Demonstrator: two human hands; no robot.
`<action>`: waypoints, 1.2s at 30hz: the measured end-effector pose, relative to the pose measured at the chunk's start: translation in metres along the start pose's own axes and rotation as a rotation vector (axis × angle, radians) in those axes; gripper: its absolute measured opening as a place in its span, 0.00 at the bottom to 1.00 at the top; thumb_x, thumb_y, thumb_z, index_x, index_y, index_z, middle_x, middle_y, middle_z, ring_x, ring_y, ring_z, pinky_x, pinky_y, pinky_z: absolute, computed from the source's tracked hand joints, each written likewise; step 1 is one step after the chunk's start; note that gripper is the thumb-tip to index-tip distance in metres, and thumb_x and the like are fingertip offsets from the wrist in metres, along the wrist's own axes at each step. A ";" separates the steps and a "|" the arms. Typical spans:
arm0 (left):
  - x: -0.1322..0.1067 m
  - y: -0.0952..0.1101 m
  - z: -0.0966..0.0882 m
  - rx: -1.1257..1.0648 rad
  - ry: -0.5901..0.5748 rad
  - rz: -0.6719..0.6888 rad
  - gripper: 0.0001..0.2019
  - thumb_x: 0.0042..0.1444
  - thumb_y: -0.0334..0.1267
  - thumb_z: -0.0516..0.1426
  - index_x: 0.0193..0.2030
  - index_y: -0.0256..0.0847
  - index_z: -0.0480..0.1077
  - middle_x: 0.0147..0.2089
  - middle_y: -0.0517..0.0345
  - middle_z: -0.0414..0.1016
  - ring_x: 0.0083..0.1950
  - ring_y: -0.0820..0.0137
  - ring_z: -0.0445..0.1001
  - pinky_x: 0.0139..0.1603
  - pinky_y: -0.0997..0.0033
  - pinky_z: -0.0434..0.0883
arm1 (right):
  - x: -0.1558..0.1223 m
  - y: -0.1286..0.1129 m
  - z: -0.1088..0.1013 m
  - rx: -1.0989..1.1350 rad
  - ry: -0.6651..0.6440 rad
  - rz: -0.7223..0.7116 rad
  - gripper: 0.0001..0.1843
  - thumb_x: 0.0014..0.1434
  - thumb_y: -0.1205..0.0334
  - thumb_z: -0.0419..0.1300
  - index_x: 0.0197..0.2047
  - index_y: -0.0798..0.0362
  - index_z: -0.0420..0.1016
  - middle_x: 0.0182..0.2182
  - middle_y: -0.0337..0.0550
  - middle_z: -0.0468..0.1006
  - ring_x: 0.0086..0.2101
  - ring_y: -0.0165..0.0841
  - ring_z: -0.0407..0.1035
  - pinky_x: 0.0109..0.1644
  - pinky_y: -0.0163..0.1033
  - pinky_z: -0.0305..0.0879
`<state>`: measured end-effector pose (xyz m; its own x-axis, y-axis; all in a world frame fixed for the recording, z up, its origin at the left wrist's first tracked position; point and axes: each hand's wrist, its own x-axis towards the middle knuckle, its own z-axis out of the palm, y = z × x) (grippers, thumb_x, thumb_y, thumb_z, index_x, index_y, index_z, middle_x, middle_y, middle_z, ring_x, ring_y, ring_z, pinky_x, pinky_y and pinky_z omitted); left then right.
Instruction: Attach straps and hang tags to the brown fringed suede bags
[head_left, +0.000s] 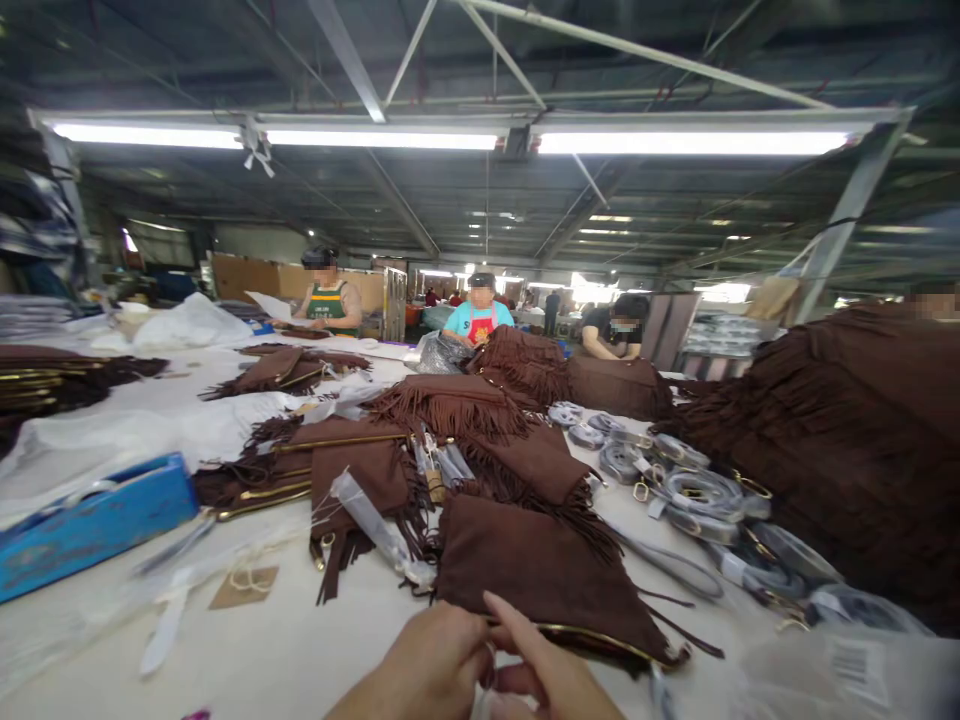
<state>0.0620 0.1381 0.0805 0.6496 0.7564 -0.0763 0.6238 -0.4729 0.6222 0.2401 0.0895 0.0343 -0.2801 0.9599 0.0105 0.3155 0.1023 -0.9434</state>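
Observation:
At the bottom centre my left hand (439, 660) and my right hand (551, 665) meet, fingertips close together. The left fingers are curled in. On the right, the index finger stretches forward while the others bend inward. A pale, thin bit of something shows between them, too small to name. Just beyond lies a dark brown fringed bag (536, 560), flat, its gold zipper edge towards me. Left of it rests another brown bag (356, 475), with a clear plastic-wrapped strip (379, 525) across its side.
Coiled, plastic-wrapped straps (701, 495) lie to the right, before a tall heap of brown bags (847, 420). A blue box (97, 525) stands left, near a brown tag (244, 587) and a white strip (166, 622). Across the table (300, 650) several people work, one in a red apron (482, 325).

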 end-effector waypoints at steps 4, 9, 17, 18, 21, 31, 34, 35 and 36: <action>0.002 -0.023 -0.018 -0.092 0.060 0.020 0.16 0.59 0.33 0.45 0.25 0.41 0.68 0.19 0.62 0.69 0.27 0.71 0.70 0.33 0.77 0.66 | 0.045 0.007 0.027 0.090 0.037 0.043 0.28 0.50 0.58 0.57 0.55 0.55 0.70 0.26 0.38 0.76 0.14 0.23 0.60 0.16 0.28 0.56; 0.005 -0.045 -0.021 0.158 0.151 -0.105 0.14 0.61 0.32 0.45 0.30 0.40 0.70 0.30 0.55 0.78 0.33 0.66 0.76 0.37 0.73 0.68 | 0.073 0.005 0.032 0.221 0.036 0.081 0.18 0.47 0.54 0.61 0.41 0.55 0.73 0.28 0.37 0.72 0.20 0.25 0.61 0.13 0.25 0.51; 0.011 -0.052 -0.023 0.404 0.165 -0.127 0.08 0.60 0.31 0.51 0.41 0.39 0.71 0.39 0.48 0.80 0.41 0.59 0.78 0.41 0.64 0.71 | 0.088 -0.007 0.054 0.795 0.023 0.149 0.29 0.43 0.52 0.72 0.46 0.51 0.70 0.39 0.42 0.75 0.35 0.32 0.71 0.32 0.32 0.68; 0.011 -0.053 -0.023 0.408 0.157 -0.136 0.08 0.59 0.30 0.51 0.42 0.39 0.71 0.39 0.48 0.80 0.41 0.59 0.78 0.41 0.64 0.72 | 0.088 -0.007 0.056 0.820 0.003 0.162 0.32 0.42 0.50 0.73 0.48 0.51 0.69 0.36 0.41 0.75 0.32 0.31 0.70 0.30 0.32 0.68; 0.011 -0.057 -0.025 0.421 0.137 -0.193 0.09 0.58 0.28 0.52 0.42 0.39 0.70 0.37 0.50 0.79 0.40 0.59 0.77 0.41 0.63 0.71 | 0.087 -0.006 0.053 0.694 -0.053 0.202 0.32 0.45 0.41 0.70 0.46 0.51 0.68 0.24 0.32 0.69 0.18 0.24 0.58 0.20 0.30 0.59; 0.024 -0.088 -0.022 0.415 0.203 0.103 0.07 0.58 0.32 0.57 0.43 0.43 0.71 0.46 0.54 0.72 0.51 0.60 0.67 0.51 0.61 0.64 | 0.085 0.008 0.014 -0.168 0.190 -0.089 0.15 0.61 0.56 0.53 0.25 0.53 0.67 0.23 0.35 0.66 0.28 0.31 0.61 0.32 0.34 0.55; 0.028 -0.091 -0.025 0.478 0.170 0.066 0.04 0.61 0.32 0.54 0.39 0.41 0.71 0.44 0.53 0.73 0.49 0.61 0.68 0.49 0.62 0.64 | 0.087 0.012 0.013 -0.160 0.189 -0.065 0.15 0.60 0.56 0.54 0.26 0.53 0.70 0.23 0.35 0.66 0.27 0.31 0.60 0.32 0.34 0.55; 0.029 -0.092 -0.026 0.496 0.168 0.058 0.05 0.62 0.31 0.53 0.39 0.40 0.71 0.44 0.53 0.73 0.49 0.61 0.68 0.49 0.63 0.64 | 0.087 0.013 0.013 -0.149 0.191 -0.060 0.15 0.59 0.55 0.54 0.26 0.53 0.70 0.22 0.35 0.67 0.27 0.31 0.60 0.32 0.34 0.55; 0.029 -0.092 -0.027 0.512 0.168 0.050 0.06 0.62 0.30 0.53 0.38 0.40 0.71 0.44 0.52 0.73 0.49 0.62 0.69 0.49 0.63 0.64 | 0.088 0.013 0.013 -0.136 0.194 -0.055 0.15 0.59 0.55 0.54 0.25 0.54 0.71 0.22 0.35 0.66 0.27 0.31 0.60 0.31 0.34 0.55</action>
<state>0.0113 0.2160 0.0419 0.6318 0.7692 0.0957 0.7531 -0.6383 0.1593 0.2077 0.1715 0.0184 -0.1246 0.9828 0.1365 0.4271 0.1774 -0.8866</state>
